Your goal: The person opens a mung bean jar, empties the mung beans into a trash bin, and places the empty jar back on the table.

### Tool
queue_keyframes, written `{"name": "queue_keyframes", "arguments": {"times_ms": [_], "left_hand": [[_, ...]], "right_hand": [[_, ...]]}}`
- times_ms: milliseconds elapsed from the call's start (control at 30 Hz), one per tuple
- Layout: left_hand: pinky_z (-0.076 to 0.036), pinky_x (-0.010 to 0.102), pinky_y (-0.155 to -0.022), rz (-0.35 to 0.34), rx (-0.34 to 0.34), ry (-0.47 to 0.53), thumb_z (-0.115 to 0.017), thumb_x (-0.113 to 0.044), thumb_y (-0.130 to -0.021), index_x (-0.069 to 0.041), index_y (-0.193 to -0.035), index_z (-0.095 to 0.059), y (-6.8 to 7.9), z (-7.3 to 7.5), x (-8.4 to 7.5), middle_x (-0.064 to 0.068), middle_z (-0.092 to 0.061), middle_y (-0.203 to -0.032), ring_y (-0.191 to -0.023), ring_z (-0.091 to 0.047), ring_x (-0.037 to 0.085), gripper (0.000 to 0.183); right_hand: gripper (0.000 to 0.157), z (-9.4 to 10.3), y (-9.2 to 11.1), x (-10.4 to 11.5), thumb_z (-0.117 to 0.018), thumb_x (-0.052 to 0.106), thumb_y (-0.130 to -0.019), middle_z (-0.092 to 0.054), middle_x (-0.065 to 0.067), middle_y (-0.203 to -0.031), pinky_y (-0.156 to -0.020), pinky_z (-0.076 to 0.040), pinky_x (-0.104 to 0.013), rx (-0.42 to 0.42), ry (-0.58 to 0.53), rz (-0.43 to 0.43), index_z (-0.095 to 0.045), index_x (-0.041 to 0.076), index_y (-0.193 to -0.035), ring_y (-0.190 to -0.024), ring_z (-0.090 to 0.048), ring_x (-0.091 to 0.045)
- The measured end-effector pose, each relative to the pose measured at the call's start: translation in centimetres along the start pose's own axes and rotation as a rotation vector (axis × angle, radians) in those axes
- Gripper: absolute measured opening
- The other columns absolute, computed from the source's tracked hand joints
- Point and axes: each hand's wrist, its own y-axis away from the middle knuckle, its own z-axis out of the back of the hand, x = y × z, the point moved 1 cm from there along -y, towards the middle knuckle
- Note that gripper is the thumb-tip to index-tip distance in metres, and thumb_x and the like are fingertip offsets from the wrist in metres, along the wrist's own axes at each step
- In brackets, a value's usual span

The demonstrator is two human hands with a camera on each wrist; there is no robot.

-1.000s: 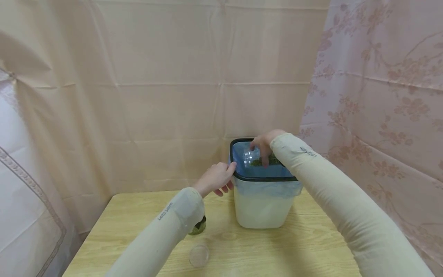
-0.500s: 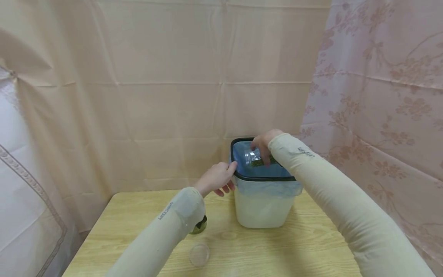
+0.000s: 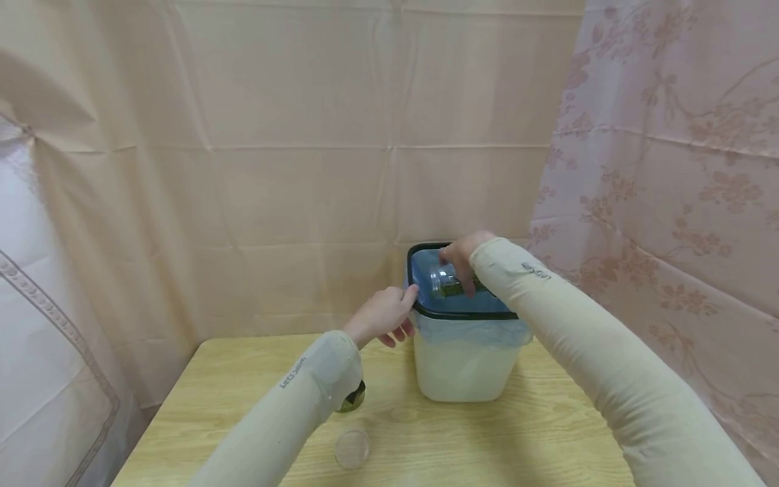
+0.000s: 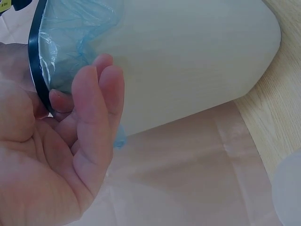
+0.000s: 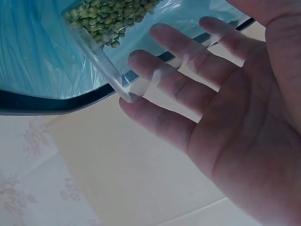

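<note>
Two bare hands are shown at work above a pale bin [image 3: 464,368], which is stood upright on a wooden worktop [image 3: 426,446]. The bin is lined with a blue bag [image 3: 471,333], whose edge is folded outward beneath a black rim [image 3: 462,316]. A clear jar [image 3: 440,279] is held by the right hand [image 3: 464,257], tipped onto its side over the bin's mouth; the right grip is closed around the jar, with its neck directed toward the left of the head view. Green beans [image 5: 110,18] are seen inside the jar, gathered along its lower side. Whether the bag is touched by the jar cannot be told. The rim is pinched by the left hand [image 3: 385,314] at the bin's near left side, and the remaining fingers are held beside the outer wall. Both forearms are covered by pale sleeves [image 3: 584,338]. A round green and dark item [image 3: 356,399] is partly hidden by the left sleeve, and near it, on the worktop, a clear round piece [image 3: 351,449] is laid. The scene is backed by a beige curtain [image 3: 292,169] and, to the right, by a flower-patterned cloth [image 3: 663,203].
</note>
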Motion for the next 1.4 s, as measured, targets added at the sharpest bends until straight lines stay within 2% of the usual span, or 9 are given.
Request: {"name": "queue_keyframes", "arguments": {"times_ms": [167,767,933,1067,1267,1400], "left_hand": [[-0.059,0.038,-0.056,0.005,0.009,-0.004,-0.029,-0.046,-0.11,-0.005,-0.096,-0.067,0.0,0.0,0.0,0.014,-0.073,-0.083,-0.068,-0.067,0.027,0.057],[-0.059,0.038,-0.055,0.004,-0.004,-0.017,-0.029,-0.046,-0.11,-0.005,-0.098,-0.066,0.0,-0.1,-0.2,0.014,-0.073,-0.082,-0.075,-0.069,0.035,0.056],[-0.059,0.038,-0.053,0.002,-0.008,-0.011,-0.029,-0.047,-0.11,-0.006,-0.096,-0.066,0.0,0.0,-0.1,0.015,-0.074,-0.083,-0.07,-0.069,0.032,0.057],[-0.059,0.038,-0.054,0.001,-0.005,-0.01,-0.029,-0.048,-0.11,-0.007,-0.097,-0.066,-0.1,0.0,-0.1,0.011,-0.073,-0.079,-0.067,-0.069,0.029,0.057],[-0.059,0.038,-0.054,0.003,-0.001,0.001,-0.029,-0.048,-0.11,-0.007,-0.098,-0.067,0.0,0.0,-0.2,0.007,-0.071,-0.075,-0.078,-0.071,0.039,0.058],[-0.059,0.038,-0.054,0.008,-0.004,0.004,-0.03,-0.047,-0.11,-0.006,-0.099,-0.067,0.0,-0.1,-0.2,0.007,-0.071,-0.075,-0.076,-0.07,0.037,0.056]], "right_hand": [[0.076,-0.1,-0.1,0.0,-0.093,0.019,-0.074,-0.053,-0.012,-0.136,-0.096,-0.051,-0.046,-0.003,-0.032,-0.018,-0.047,0.019,-0.135,-0.12,-0.051,-0.03],[0.078,0.0,-0.3,-0.4,-0.094,0.018,-0.071,-0.056,-0.009,-0.133,-0.094,-0.051,-0.046,0.008,-0.028,0.012,-0.051,0.022,-0.136,-0.115,-0.052,-0.029],[0.078,0.2,0.0,-0.2,-0.094,0.018,-0.073,-0.055,-0.01,-0.135,-0.096,-0.05,-0.047,0.008,-0.019,0.013,-0.05,0.022,-0.138,-0.118,-0.052,-0.03],[0.078,0.3,0.2,-0.1,-0.093,0.019,-0.075,-0.054,-0.011,-0.138,-0.097,-0.05,-0.047,0.005,-0.006,0.019,-0.05,0.022,-0.14,-0.122,-0.051,-0.031],[0.08,0.6,0.6,-0.2,-0.093,0.021,-0.074,-0.053,-0.012,-0.139,-0.099,-0.048,-0.049,0.0,-0.017,0.036,-0.05,0.02,-0.141,-0.123,-0.051,-0.032],[0.08,0.6,0.6,-0.3,-0.093,0.021,-0.074,-0.053,-0.012,-0.14,-0.1,-0.048,-0.049,0.004,-0.016,0.043,-0.049,0.02,-0.142,-0.124,-0.05,-0.032]]}}
